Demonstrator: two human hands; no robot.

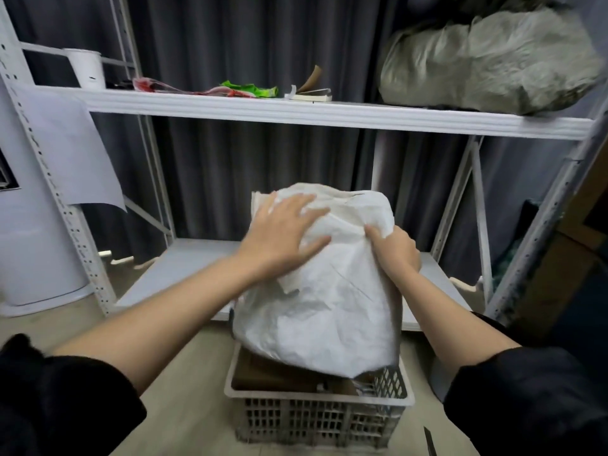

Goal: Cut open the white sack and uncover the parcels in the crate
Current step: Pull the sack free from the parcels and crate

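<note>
A: Where does the white sack [329, 291] sit?

B: Upright in the slatted crate [316, 413] on the floor, in front of the white shelf rack [296, 111]. Brown parcels [273, 373] show beneath its lower edge.

A: State of the left hand [283, 238]?

B: Released grip: palm flat, fingers spread, pressing the sack's upper left side.

A: And the right hand [394, 248]?

B: Clenched grip: fingers pinch a fold of sack fabric at the upper right.

A: Any legible writing?

B: None can be read; the sack's surface is plain. The upper shelf carries a white roll [87, 69], red and green wrappers [230, 90] and a grey bundle [487, 60].
</note>
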